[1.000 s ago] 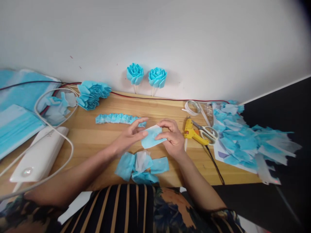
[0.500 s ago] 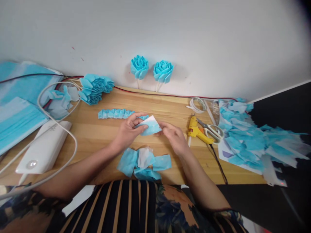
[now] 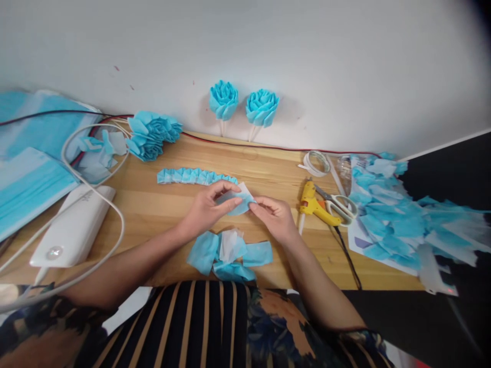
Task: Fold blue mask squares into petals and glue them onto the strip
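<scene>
My left hand point(image 3: 207, 209) and my right hand point(image 3: 274, 217) pinch a small folded piece of light blue tissue point(image 3: 238, 199) between them, just above the wooden table point(image 3: 153, 214). Each hand has its fingertips closed on an edge of the piece. Below the hands lie several loose blue and white tissue squares point(image 3: 228, 253) near the table's front edge. A pleated blue strip point(image 3: 192, 176) lies just behind the hands.
Two blue paper flowers on sticks point(image 3: 241, 105) lean on the wall; a bunch of flowers point(image 3: 151, 135) lies at left. A yellow glue gun point(image 3: 316, 207), scissors point(image 3: 339, 204), a tape roll point(image 3: 316, 162) and a heap of tissue scraps point(image 3: 399, 214) sit right. A white device point(image 3: 72, 227) with cables is left.
The tissue piece has been folded smaller and both hands have closed in on it, moving slightly away from me. The view has tilted a little.
</scene>
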`<state>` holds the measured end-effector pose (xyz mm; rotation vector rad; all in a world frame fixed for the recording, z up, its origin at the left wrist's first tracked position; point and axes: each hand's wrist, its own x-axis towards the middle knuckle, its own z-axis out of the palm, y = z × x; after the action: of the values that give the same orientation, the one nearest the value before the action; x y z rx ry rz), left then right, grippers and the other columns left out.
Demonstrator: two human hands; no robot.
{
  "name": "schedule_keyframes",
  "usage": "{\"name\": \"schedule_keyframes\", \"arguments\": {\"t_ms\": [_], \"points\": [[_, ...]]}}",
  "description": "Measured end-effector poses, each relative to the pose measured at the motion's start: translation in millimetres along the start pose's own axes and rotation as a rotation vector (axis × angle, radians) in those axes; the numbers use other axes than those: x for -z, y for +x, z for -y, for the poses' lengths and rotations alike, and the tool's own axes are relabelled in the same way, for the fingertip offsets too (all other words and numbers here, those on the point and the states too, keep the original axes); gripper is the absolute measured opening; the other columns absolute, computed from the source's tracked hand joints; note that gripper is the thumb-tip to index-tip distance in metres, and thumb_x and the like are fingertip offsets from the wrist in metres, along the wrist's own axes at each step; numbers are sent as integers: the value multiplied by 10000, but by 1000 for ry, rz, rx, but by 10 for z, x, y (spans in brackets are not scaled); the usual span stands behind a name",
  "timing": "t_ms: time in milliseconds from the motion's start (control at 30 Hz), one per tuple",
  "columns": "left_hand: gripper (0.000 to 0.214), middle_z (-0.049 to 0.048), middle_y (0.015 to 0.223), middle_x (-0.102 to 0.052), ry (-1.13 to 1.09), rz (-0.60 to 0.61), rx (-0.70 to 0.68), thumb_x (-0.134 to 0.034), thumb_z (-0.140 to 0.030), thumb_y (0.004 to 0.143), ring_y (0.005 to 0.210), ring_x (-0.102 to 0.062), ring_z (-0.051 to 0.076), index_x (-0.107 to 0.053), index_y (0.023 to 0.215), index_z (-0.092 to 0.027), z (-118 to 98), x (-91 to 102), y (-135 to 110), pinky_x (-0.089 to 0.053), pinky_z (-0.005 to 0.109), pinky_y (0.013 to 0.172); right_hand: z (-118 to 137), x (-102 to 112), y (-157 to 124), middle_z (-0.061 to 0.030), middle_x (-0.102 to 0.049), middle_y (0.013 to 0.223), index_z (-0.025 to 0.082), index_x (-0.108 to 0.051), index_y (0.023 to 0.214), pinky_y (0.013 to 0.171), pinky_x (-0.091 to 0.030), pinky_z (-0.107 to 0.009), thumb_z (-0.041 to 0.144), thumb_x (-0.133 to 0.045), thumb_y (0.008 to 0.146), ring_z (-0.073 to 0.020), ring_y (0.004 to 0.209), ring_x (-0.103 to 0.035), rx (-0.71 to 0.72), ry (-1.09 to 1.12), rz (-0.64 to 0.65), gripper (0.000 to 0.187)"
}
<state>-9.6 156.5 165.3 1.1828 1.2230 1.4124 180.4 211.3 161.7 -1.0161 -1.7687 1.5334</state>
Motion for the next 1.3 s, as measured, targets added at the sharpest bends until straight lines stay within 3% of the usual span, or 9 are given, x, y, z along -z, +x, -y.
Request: {"name": "schedule_keyframes", "arguments": {"t_ms": [200,500,933,1300], "points": [[201,13,733,-663,-44,-66,116,-747,-357,766,671,-573,130,-687,767,-165,35,14,19,-462,255,636,-1,9,-13,-14,-782,864,250,-799,922,742,-535,-315,391,-666,872,-193,791,-701,28,-91,31,200],[302,14,703,-684,-139,-121,255,-817,-427,671,618,-568,117,-702,715,-150,-34,24,31,-471,237,584,10,8,2,-7,-762,777,217,-762,814,695,-515,-277,359,-621,911,-169,731,-692,100,-160,40,222],[243,-20,648,-641,-194,-99,276,-792,-365,706,558,-530,86,-682,734,-150,-69,29,52,-429,209,532,24,17,7,3,-757,768,214,-745,795,677,-511,-246,326,-611,918,-139,715,-684,111,-123,51,214],[259,-1,711,-701,-329,-71,336,-819,-384,718,604,-593,99,-713,768,-153,12,59,47,-480,225,596,33,13,26,-14,-736,731,202,-742,763,682,-521,-282,396,-626,896,-153,687,-664,38,-36,68,262]]}}
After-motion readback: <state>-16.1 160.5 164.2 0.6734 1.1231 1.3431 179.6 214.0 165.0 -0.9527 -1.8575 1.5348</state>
